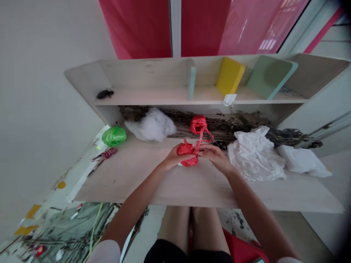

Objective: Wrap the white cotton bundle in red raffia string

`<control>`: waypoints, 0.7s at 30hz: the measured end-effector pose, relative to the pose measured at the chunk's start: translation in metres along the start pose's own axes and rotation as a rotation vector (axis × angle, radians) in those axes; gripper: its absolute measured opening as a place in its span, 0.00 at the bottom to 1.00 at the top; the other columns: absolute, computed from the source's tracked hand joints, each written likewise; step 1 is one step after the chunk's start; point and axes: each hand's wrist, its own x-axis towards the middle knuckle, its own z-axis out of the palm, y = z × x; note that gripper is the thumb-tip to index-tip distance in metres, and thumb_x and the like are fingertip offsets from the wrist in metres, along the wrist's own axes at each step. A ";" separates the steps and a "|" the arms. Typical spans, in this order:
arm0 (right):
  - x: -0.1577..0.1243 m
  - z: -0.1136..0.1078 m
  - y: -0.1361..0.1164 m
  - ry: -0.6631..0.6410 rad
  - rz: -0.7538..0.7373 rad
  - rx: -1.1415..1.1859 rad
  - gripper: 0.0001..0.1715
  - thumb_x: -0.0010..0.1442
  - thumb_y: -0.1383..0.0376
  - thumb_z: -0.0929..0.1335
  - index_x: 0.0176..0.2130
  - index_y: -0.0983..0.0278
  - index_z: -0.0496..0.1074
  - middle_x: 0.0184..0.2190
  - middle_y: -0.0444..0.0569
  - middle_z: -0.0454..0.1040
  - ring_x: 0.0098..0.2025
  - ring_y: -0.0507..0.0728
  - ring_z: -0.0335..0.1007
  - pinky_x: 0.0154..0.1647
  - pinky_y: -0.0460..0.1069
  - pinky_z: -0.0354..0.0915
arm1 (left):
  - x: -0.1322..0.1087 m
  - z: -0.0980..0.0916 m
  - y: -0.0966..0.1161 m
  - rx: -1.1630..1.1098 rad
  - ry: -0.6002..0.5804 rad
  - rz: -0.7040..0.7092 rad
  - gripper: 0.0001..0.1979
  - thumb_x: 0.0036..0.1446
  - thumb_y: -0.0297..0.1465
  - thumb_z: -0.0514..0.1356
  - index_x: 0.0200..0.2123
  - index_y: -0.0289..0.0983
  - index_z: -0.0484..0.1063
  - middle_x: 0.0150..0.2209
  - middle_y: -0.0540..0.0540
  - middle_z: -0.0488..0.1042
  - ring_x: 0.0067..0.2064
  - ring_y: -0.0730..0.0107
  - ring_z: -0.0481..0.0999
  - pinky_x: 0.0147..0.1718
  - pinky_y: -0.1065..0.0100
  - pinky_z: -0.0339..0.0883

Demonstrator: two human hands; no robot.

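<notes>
My left hand [174,156] is closed around a red-wrapped bundle [188,160], held just above the desk. Glossy red plastic ribbon covers most of it, and a bit of white shows at its lower left. My right hand [215,156] pinches the red ribbon [199,141] at the bundle's right side. From there the ribbon runs up to a red ball of plastic twine [198,124] lying behind on the desk. Black-handled scissors [221,145] lie just behind my right hand, partly hidden.
White stuffing [153,125] and a green twine ball [114,136] lie left. Crumpled white plastic [256,155] sits right. Dried stems [178,128] run along the back under a shelf [153,95] holding yellow [229,76] and green dividers. A red-and-white wrapped tool [108,153] lies near the left edge.
</notes>
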 end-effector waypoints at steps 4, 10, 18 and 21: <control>-0.001 0.002 -0.001 -0.035 -0.021 -0.020 0.12 0.49 0.58 0.76 0.35 0.59 0.79 0.37 0.46 0.79 0.39 0.55 0.73 0.48 0.52 0.66 | -0.001 0.000 0.000 -0.004 -0.007 -0.003 0.29 0.33 0.33 0.75 0.40 0.33 0.71 0.36 0.44 0.78 0.35 0.68 0.77 0.40 0.64 0.70; 0.000 0.006 -0.002 -0.023 -0.089 -0.111 0.14 0.49 0.53 0.75 0.29 0.60 0.80 0.32 0.47 0.78 0.37 0.55 0.72 0.44 0.51 0.67 | -0.001 -0.001 -0.004 0.049 -0.053 0.068 0.29 0.35 0.34 0.75 0.42 0.34 0.72 0.41 0.43 0.77 0.40 0.66 0.77 0.45 0.62 0.69; 0.003 0.004 0.001 0.180 -0.089 -0.196 0.18 0.42 0.50 0.77 0.26 0.61 0.79 0.25 0.46 0.75 0.27 0.53 0.67 0.31 0.50 0.67 | -0.001 -0.002 -0.005 0.055 -0.066 0.065 0.31 0.34 0.36 0.75 0.42 0.34 0.71 0.42 0.41 0.77 0.42 0.63 0.77 0.45 0.61 0.69; 0.003 0.005 0.000 0.207 -0.099 -0.204 0.18 0.41 0.50 0.78 0.24 0.62 0.79 0.23 0.46 0.74 0.23 0.51 0.62 0.25 0.49 0.63 | 0.000 -0.003 -0.006 0.084 -0.069 0.080 0.31 0.33 0.36 0.75 0.42 0.34 0.71 0.42 0.41 0.77 0.42 0.63 0.77 0.44 0.62 0.69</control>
